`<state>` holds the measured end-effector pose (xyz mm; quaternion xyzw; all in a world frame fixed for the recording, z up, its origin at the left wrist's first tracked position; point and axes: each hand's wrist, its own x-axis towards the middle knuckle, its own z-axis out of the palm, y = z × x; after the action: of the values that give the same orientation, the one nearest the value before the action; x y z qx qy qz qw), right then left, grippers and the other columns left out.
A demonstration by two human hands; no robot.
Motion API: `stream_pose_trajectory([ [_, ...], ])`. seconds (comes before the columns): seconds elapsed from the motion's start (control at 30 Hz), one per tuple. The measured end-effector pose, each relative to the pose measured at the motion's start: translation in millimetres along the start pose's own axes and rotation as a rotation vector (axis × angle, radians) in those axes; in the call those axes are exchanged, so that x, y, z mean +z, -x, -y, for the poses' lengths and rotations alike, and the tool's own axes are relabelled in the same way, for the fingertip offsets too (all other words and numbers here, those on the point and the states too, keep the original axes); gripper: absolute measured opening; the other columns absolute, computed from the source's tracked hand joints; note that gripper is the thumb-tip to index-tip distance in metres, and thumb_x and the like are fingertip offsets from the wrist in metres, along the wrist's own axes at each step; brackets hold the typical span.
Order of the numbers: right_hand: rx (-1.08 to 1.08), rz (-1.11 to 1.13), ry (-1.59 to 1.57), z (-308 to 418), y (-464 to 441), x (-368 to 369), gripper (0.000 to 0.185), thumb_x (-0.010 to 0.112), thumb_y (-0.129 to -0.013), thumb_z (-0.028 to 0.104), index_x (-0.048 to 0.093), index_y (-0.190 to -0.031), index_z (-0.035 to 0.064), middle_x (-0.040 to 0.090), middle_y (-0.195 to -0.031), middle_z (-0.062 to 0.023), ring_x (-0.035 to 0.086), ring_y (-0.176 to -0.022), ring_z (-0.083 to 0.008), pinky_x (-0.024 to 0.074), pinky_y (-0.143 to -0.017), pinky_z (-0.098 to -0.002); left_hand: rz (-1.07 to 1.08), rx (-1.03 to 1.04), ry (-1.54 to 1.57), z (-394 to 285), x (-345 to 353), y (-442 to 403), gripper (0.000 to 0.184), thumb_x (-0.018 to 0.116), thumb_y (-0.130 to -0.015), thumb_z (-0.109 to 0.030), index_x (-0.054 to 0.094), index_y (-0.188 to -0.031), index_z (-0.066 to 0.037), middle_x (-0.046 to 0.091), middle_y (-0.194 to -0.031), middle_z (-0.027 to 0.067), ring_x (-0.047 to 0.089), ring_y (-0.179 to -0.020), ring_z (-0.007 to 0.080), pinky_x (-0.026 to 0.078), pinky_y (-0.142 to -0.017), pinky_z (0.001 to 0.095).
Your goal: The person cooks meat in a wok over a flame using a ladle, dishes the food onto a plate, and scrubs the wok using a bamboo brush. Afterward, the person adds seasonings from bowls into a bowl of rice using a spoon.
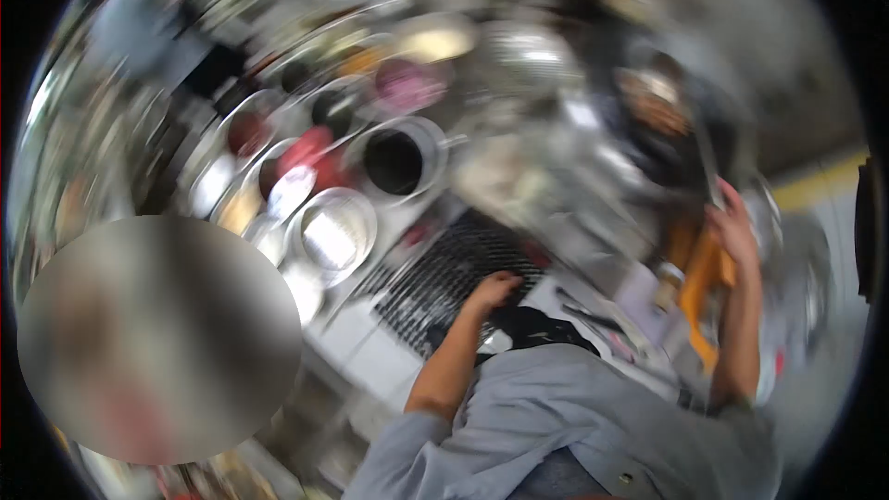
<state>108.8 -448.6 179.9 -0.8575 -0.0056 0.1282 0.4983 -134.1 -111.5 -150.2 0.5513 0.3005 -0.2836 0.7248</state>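
Note:
My right hand [733,224] is closed around the long thin handle of a ladle [707,143], which reaches up toward a dark wok [616,125]. Brown food [659,113] shows at the wok, by the blurred metal head of the ladle. My left hand [497,289] is curled above a black perforated mat [454,268], beside a bunched black cloth [537,329]. Whether its fingers hold anything is hidden by blur.
Several round containers crowd the left, among them a pot of dark liquid [394,162], a clear tub [333,236] and a bowl of pink contents [407,85]. An orange cloth-like thing [694,301] lies beside my right forearm. Another person [139,23] stands at upper left.

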Motion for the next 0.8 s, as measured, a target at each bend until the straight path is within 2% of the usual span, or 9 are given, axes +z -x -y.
stream_pose_trajectory([
  [0.17,0.097,-0.252,-0.039,28,65,-62,0.060,0.058,-0.089,0.003,0.045,-0.146,0.0104,0.054,-0.072,0.0003,0.046,-0.048,-0.0073,0.0361,-0.043,-0.0241,-0.039,-0.216,0.346,19,47,-146,0.038,0.062,-0.094,-0.029,0.062,-0.125,-0.008,0.066,-0.110,0.0101,0.060,-0.101,0.0279,0.051,-0.082,0.0432],
  [0.4,0.378,-0.580,-0.055,25,168,-136,0.061,0.058,-0.087,0.002,0.045,-0.146,0.0087,0.052,-0.068,0.0007,0.047,-0.047,-0.0068,0.0354,-0.042,-0.0237,-0.062,-0.301,0.060,-2,51,-170,0.035,0.062,-0.089,-0.027,0.066,-0.119,-0.009,0.064,-0.119,0.0155,0.060,-0.109,0.0353,0.050,-0.088,0.0465],
  [0.47,0.475,-0.599,-0.020,14,188,-146,0.061,0.060,-0.087,0.003,0.045,-0.146,0.0076,0.053,-0.069,-0.0001,0.050,-0.049,-0.0072,0.0368,-0.043,-0.0241,0.008,-0.285,-0.234,-1,39,-165,0.034,0.062,-0.088,-0.027,0.067,-0.117,-0.009,0.064,-0.121,0.0171,0.059,-0.111,0.0374,0.050,-0.090,0.0475],
  [0.5,0.495,-0.564,-0.024,2,189,-152,0.061,0.060,-0.087,0.004,0.045,-0.146,0.0070,0.054,-0.069,-0.0005,0.050,-0.049,-0.0080,0.0377,-0.044,-0.0247,0.154,-0.203,-0.646,1,27,-162,0.034,0.062,-0.087,-0.027,0.067,-0.116,-0.009,0.063,-0.122,0.0179,0.059,-0.112,0.0385,0.050,-0.091,0.0480],
  [0.57,0.523,-0.525,-0.055,-24,189,-157,0.061,0.060,-0.087,0.005,0.044,-0.146,0.0046,0.056,-0.071,-0.0020,0.052,-0.051,-0.0094,0.0397,-0.046,-0.0260,0.566,0.282,-1.768,1,-4,-148,0.033,0.062,-0.086,-0.026,0.068,-0.114,-0.010,0.063,-0.125,0.0194,0.059,-0.114,0.0406,0.050,-0.093,0.0489],
  [0.63,0.534,-0.530,-0.111,-41,186,-156,0.061,0.060,-0.087,0.005,0.043,-0.146,0.0017,0.057,-0.073,-0.0034,0.053,-0.053,-0.0103,0.0412,-0.049,-0.0268,0.874,0.602,-2.196,-14,-31,-106,0.032,0.063,-0.085,-0.025,0.069,-0.112,-0.010,0.062,-0.128,0.0210,0.059,-0.116,0.0427,0.050,-0.095,0.0499],
  [0.7,0.534,-0.537,-0.170,-52,185,-153,0.061,0.060,-0.087,0.005,0.042,-0.145,-0.0006,0.058,-0.073,-0.0041,0.054,-0.054,-0.0108,0.0421,-0.050,-0.0272,0.677,-0.074,-1.508,-98,-1,-14,0.033,0.065,-0.087,-0.028,0.069,-0.113,-0.008,0.067,-0.110,0.0196,0.065,-0.101,0.0379,0.052,-0.086,0.0455],
  [0.73,0.534,-0.532,-0.187,-56,186,-152,0.062,0.060,-0.087,0.006,0.042,-0.145,-0.0012,0.058,-0.074,-0.0043,0.054,-0.054,-0.0110,0.0421,-0.050,-0.0272,0.600,-0.135,-1.294,-146,22,29,0.034,0.066,-0.089,-0.029,0.069,-0.114,-0.007,0.070,-0.101,0.0190,0.068,-0.094,0.0355,0.053,-0.082,0.0433],
  [0.8,0.530,-0.512,-0.212,-60,187,-154,0.062,0.061,-0.087,0.006,0.041,-0.145,-0.0024,0.058,-0.075,-0.0047,0.054,-0.054,-0.0114,0.0421,-0.051,-0.0271,0.512,0.145,-1.259,-229,69,93,0.036,0.068,-0.089,-0.031,0.069,-0.114,-0.004,0.072,-0.092,0.0186,0.071,-0.085,0.0327,0.054,-0.076,0.0405],
])
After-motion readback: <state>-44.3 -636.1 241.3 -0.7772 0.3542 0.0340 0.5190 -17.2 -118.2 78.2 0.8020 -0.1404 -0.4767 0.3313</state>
